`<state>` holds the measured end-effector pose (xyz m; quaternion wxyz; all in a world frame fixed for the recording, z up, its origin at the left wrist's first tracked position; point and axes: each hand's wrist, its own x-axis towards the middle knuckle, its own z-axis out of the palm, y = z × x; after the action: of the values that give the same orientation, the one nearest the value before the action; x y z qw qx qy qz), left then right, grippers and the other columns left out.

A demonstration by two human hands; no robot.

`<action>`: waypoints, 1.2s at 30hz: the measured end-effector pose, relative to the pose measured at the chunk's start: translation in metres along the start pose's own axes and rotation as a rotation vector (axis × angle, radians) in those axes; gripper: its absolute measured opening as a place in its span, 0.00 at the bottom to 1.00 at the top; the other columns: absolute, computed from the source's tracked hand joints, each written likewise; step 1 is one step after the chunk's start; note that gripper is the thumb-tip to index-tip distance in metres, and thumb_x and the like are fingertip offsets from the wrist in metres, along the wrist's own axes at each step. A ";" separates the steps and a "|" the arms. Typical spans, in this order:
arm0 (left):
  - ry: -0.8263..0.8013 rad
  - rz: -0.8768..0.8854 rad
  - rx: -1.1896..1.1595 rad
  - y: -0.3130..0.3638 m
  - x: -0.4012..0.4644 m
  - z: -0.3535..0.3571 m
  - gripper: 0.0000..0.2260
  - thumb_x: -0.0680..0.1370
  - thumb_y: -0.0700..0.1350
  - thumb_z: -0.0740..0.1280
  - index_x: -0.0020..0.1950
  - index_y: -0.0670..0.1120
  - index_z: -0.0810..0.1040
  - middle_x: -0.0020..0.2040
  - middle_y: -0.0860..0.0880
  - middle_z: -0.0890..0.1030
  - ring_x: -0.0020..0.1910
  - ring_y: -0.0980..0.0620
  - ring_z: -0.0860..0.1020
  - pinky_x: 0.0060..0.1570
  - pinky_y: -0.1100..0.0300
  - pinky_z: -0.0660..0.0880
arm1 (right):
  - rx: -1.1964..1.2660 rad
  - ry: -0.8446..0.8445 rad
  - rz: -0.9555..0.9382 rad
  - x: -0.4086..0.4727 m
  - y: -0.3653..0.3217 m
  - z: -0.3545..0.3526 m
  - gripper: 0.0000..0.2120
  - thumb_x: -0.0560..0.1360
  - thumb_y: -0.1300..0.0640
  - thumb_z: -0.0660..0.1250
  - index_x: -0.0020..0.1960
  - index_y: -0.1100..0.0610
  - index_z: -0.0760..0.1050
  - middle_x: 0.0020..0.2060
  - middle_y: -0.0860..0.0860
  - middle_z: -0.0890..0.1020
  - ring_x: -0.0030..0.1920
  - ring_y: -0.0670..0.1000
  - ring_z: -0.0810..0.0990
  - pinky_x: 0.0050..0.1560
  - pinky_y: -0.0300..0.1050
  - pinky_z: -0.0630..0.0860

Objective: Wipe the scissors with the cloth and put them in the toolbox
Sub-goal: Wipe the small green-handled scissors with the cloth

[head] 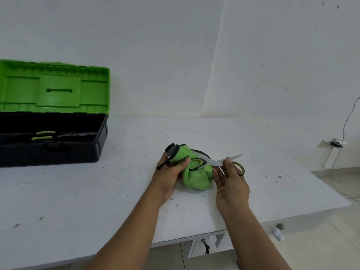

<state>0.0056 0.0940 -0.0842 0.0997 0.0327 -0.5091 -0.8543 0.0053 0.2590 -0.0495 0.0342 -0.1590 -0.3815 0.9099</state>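
1. White walls stand behind the speckled white table; your head view is the only one, and both your hands meet near its middle.
2. Your left hand is curled round the green cloth, clamping it together with one scissor handle poking out above your fingers.
3. Your right hand has its fingers nearly straight, lying along the blades and not closed round them.
4. The scissors lie between your two grips, blades splayed apart, grey-and-green handles half buried in cloth.
5. Risk: those parted edges sit right against your right fingers; a slip while rubbing could probably cut you.
6. Risk: the loose cloth may snag at the pivot.
7. The roll of tape just beyond your right hand could get knocked.
8. The toolbox waits open, well left of your left grip, with tools inside.
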 end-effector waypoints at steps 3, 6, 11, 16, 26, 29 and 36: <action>-0.040 -0.004 0.054 -0.001 0.001 0.000 0.31 0.71 0.40 0.81 0.73 0.43 0.77 0.64 0.41 0.85 0.64 0.40 0.83 0.63 0.42 0.80 | 0.054 -0.016 0.024 0.004 -0.002 -0.005 0.05 0.79 0.61 0.73 0.51 0.62 0.79 0.43 0.54 0.84 0.36 0.48 0.87 0.39 0.40 0.85; -0.060 -0.015 0.058 -0.003 0.002 -0.002 0.44 0.65 0.44 0.84 0.79 0.48 0.70 0.69 0.43 0.82 0.68 0.42 0.81 0.69 0.38 0.77 | 0.096 -0.041 0.059 0.004 -0.002 -0.005 0.05 0.79 0.60 0.73 0.49 0.63 0.80 0.42 0.55 0.85 0.38 0.50 0.87 0.39 0.40 0.85; -0.056 -0.004 0.056 -0.001 0.000 0.000 0.47 0.64 0.41 0.83 0.80 0.51 0.68 0.71 0.45 0.81 0.69 0.45 0.80 0.71 0.40 0.75 | -0.160 -0.189 0.041 0.002 0.002 -0.010 0.10 0.79 0.57 0.73 0.44 0.58 0.74 0.39 0.55 0.85 0.37 0.51 0.85 0.40 0.42 0.83; -0.182 0.018 0.145 0.001 -0.002 -0.003 0.34 0.70 0.40 0.81 0.75 0.43 0.75 0.67 0.39 0.82 0.68 0.38 0.80 0.71 0.36 0.74 | -0.433 -0.255 -0.074 -0.006 0.005 -0.008 0.11 0.82 0.54 0.70 0.49 0.63 0.77 0.37 0.54 0.85 0.33 0.50 0.81 0.37 0.45 0.78; -0.160 -0.063 -0.008 0.016 -0.012 0.008 0.15 0.69 0.36 0.73 0.50 0.52 0.89 0.52 0.41 0.86 0.53 0.43 0.85 0.55 0.48 0.83 | -0.706 -0.288 -0.188 -0.004 -0.012 -0.008 0.08 0.76 0.53 0.78 0.50 0.58 0.85 0.28 0.45 0.78 0.27 0.44 0.69 0.30 0.38 0.68; -0.203 -0.062 0.018 0.016 -0.016 0.011 0.19 0.69 0.35 0.73 0.54 0.54 0.87 0.53 0.44 0.87 0.53 0.47 0.86 0.53 0.50 0.83 | -0.658 -0.305 -0.145 -0.002 -0.021 -0.006 0.11 0.73 0.58 0.79 0.52 0.60 0.84 0.31 0.50 0.77 0.25 0.47 0.70 0.26 0.39 0.69; -0.153 -0.043 0.063 0.011 -0.015 0.009 0.30 0.65 0.41 0.82 0.66 0.57 0.83 0.60 0.48 0.87 0.61 0.46 0.85 0.61 0.46 0.81 | -0.629 -0.296 -0.099 -0.003 -0.024 -0.001 0.13 0.71 0.61 0.81 0.49 0.57 0.78 0.27 0.48 0.73 0.25 0.47 0.67 0.28 0.38 0.67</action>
<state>0.0200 0.0994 -0.0709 0.0409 -0.0187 -0.5411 -0.8398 0.0065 0.2759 -0.0324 -0.0279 -0.0092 -0.6512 0.7584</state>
